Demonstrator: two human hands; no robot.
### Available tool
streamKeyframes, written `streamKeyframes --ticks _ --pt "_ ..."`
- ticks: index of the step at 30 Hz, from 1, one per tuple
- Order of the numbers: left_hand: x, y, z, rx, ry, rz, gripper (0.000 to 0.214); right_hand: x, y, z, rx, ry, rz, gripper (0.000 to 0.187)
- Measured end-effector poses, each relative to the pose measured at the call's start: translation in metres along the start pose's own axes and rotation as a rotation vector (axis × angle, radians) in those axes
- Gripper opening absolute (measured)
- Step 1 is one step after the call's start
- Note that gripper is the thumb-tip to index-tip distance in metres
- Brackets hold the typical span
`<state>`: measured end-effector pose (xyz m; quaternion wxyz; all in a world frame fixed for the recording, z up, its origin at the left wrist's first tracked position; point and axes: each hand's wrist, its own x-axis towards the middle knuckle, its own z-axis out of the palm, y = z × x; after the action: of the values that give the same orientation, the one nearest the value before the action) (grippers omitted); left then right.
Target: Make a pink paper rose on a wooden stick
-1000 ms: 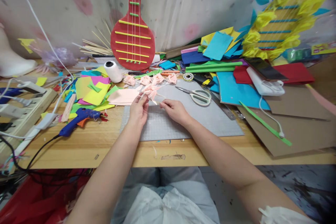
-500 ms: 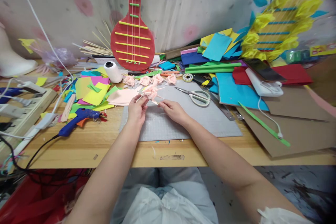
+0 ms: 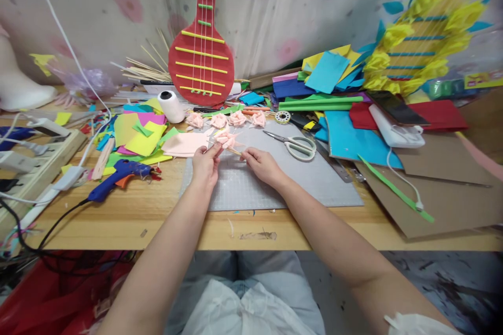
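Both my hands work over a grey cutting mat point(image 3: 314, 178). My left hand point(image 3: 205, 164) pinches a small pink paper flower point(image 3: 227, 138) at its base. My right hand point(image 3: 262, 165) is closed on the thin wooden stick point(image 3: 234, 151) that runs from the flower. Several finished pink flowers point(image 3: 237, 118) lie in a row at the mat's far edge. A pink paper sheet point(image 3: 184, 144) lies just left of the flower.
Scissors point(image 3: 295, 144) and a metal ruler point(image 3: 334, 159) lie on the mat's right. A blue glue gun point(image 3: 118, 174) rests left, by a white thread spool point(image 3: 172, 106) and coloured paper point(image 3: 141, 138). A red paper guitar point(image 3: 201, 52) leans behind. Cardboard point(image 3: 440, 193) covers the right.
The flower has come slightly lower and closer between my fingers, with small turns of both hands. The view has shifted a little. Nothing else has moved.
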<state>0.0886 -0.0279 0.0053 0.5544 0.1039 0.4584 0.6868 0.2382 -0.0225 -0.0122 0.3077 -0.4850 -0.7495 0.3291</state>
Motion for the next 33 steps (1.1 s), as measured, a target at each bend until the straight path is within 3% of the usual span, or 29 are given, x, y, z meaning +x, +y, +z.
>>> streamKeyframes --ticks 8,16,21,28,33 --pt "0.0010 0.0001 -0.0010 -0.006 -0.016 -0.012 0.029 -0.0026 -0.0021 0.0007 0.021 0.069 -0.026 0.023" --pt "0.0002 0.0052 -0.0019 0.017 -0.126 -0.122 0.011 -0.0038 -0.0025 -0.0040 -0.070 0.113 -0.013 0.026" --pt "0.0006 0.0067 -0.0030 0.068 -0.134 -0.136 0.012 -0.0036 -0.0034 -0.0059 -0.105 0.088 -0.002 0.028" --pt "-0.0019 0.0060 -0.0005 0.050 0.018 -0.013 0.033 -0.0040 -0.0034 -0.0024 -0.107 0.080 -0.032 0.030" --pt "0.0022 0.0054 -0.0026 0.051 0.023 -0.024 0.037 -0.0056 -0.0057 -0.0021 -0.094 0.090 -0.071 0.029"
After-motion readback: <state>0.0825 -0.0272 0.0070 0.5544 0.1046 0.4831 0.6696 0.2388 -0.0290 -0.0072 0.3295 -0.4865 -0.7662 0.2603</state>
